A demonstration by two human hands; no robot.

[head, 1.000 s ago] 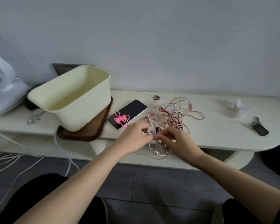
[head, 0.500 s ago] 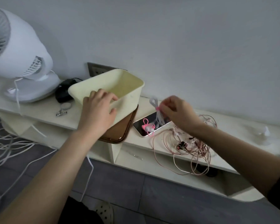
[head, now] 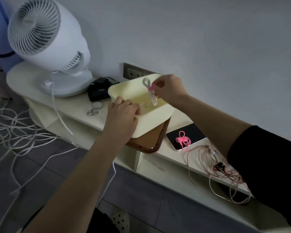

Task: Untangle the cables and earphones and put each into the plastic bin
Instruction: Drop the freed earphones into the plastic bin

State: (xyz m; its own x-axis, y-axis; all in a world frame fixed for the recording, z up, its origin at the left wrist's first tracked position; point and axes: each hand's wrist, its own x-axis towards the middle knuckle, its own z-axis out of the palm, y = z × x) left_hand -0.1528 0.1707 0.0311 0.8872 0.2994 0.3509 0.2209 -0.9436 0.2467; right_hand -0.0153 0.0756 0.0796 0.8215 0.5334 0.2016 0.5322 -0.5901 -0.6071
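Fingers [head: 158, 84] of the right hand [head: 170, 89] pinched a coiled white cable [head: 151, 91] over the bin [head: 151, 122]. Left hand [head: 123, 116] fingers curled over its near rim. Tangled earphones [head: 216, 165] lay on the surface [head: 94, 121]. Lettering on the black adapter [head: 97, 89] was unreadable.

- hands: 2, left hand [head: 123, 116] and right hand [head: 168, 89]
- plastic bin [head: 154, 123]: 1, cream
- coiled white cable [head: 151, 95]: 1, pinched in right hand, pink tie on it
- pink cable bundle [head: 183, 140]: 1, lying on the phone
- cable tangle [head: 225, 175]: 1 heap, pinkish and white strands, too knotted to count
- phone [head: 191, 132]: 1
- brown tray [head: 146, 145]: 1
- fan [head: 45, 46]: 1, white
- black adapter [head: 98, 91]: 1
- metal key ring [head: 94, 109]: 1
- wall socket plate [head: 133, 73]: 1
- white floor cords [head: 15, 132]: several, exact count unclear
- spotted shoe [head: 119, 219]: 1
- shelf [head: 74, 105]: 1
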